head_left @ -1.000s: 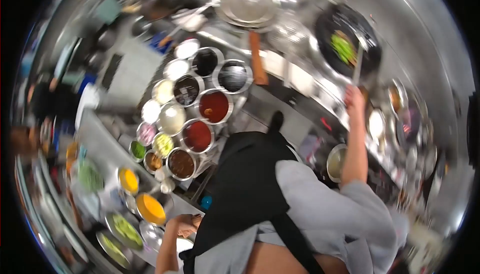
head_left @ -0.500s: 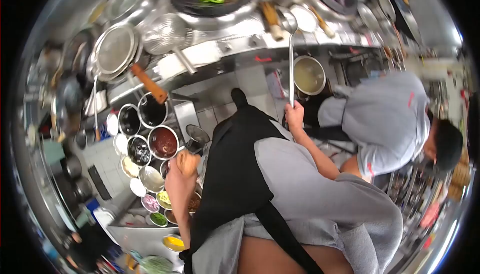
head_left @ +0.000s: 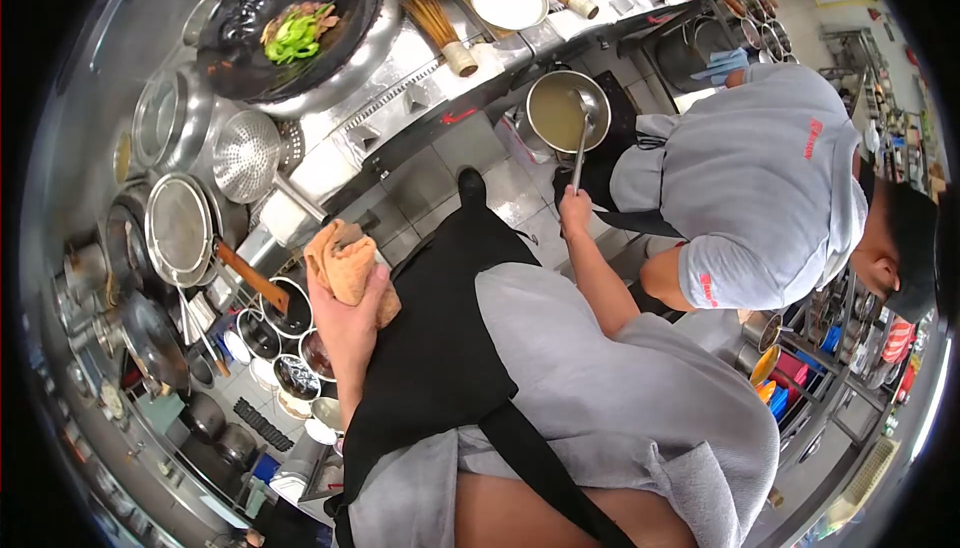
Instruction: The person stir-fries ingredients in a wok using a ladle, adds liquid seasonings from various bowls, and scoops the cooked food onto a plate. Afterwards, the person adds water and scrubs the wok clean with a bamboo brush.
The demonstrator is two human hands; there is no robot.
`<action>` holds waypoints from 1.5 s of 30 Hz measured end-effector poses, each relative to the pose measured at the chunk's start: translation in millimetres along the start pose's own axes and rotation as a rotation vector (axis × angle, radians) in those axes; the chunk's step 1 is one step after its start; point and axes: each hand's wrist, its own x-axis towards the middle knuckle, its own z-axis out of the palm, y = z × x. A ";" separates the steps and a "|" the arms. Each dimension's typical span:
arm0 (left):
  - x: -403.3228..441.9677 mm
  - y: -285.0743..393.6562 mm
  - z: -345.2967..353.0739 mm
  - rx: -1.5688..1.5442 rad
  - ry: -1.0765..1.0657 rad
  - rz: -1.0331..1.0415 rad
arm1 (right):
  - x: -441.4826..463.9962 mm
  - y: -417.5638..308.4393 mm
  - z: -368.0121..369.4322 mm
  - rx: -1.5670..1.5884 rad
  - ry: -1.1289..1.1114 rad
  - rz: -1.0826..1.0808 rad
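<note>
My left hand is closed round a folded orange-brown cloth, in front of my apron. My right hand grips the handle of a long metal ladle. The ladle's bowl is in a steel pot of cloudy yellowish liquid, low down by the counter front. At the upper left a black wok sits on the stove with green vegetables and pinkish pieces in it, away from both hands.
A co-worker in a grey shirt bends close on my right. Along the counter lie bamboo brushes, a white bowl and a perforated skimmer. A wooden-handled strainer and several sauce containers are on the left.
The ladle has come down from above the counter into the pot. My left hand has moved up and away from the sauce containers with the cloth. The whole view has turned.
</note>
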 end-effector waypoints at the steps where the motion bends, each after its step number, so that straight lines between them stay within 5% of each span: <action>1: 4.8 3.9 4.6 -0.022 0.008 -0.049 | 12.3 -2.1 10.2 0.108 -0.068 0.125; 6: 37.4 32.8 22.8 0.012 -0.110 -0.037 | 26.7 -39.5 -11.2 1.095 -0.500 0.822; 9: 63.7 37.1 28.3 0.087 -0.175 0.014 | 6.3 -24.1 -30.0 1.600 -0.776 0.883; 16: 179.3 -5.8 5.7 0.207 -0.215 0.167 | -73.7 -56.3 -95.0 2.027 -0.965 0.872; 19: 236.4 -16.1 -3.7 0.457 -0.165 0.354 | -101.8 -78.4 -128.3 1.913 -0.964 0.867; 21: 287.4 -45.9 -12.1 0.692 -0.058 0.702 | -125.0 -110.4 -155.5 1.847 -0.966 0.866; 23: 317.3 -58.1 -13.7 0.675 -0.077 0.739 | -145.9 -141.2 -179.1 1.717 -0.998 0.782; 25: 320.8 -47.7 -9.0 0.729 -0.146 0.440 | -162.1 -184.8 -201.9 1.668 -1.054 0.790; 28: 331.1 -93.2 6.6 0.714 -0.149 0.258 | -174.2 -245.8 -219.0 1.607 -1.170 0.763; 34: 266.0 -151.1 11.3 0.499 -0.332 0.121 | -154.9 -371.6 -186.3 1.386 -1.461 0.606; 39: 237.5 -129.3 -36.5 0.212 -0.205 0.027 | -139.3 -447.4 -106.7 0.366 -1.033 -0.322; 42: 212.4 -101.2 -84.1 0.011 -0.111 -0.005 | -127.6 -455.5 -120.7 -0.031 -0.502 -1.033; 43: 201.6 -91.8 -98.0 -0.057 -0.087 -0.021 | -137.2 -476.4 -149.1 -0.130 -0.596 -0.817; 45: 179.1 -73.9 -120.8 -0.187 -0.041 -0.050 | -122.6 -483.8 -167.8 -0.332 -0.687 -0.839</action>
